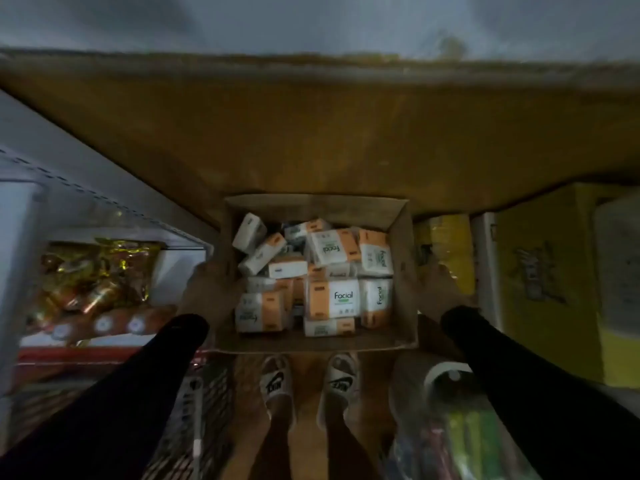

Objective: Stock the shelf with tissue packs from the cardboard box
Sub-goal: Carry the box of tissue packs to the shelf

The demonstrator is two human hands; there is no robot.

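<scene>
1. Both hands, left hand (207, 289) and right hand (441, 289), hold the cardboard box (403, 271) by its side walls; fingers grasping (blurred).
2. Keep it level: the tissue packs (332, 299) lie loose inside, shelf (104, 209) at left.

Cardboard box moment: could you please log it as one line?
left hand on cardboard box left wall | right hand on right wall | tissue packs inside

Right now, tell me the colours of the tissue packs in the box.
Orange and white tissue packs, clearest in the head view.
</scene>
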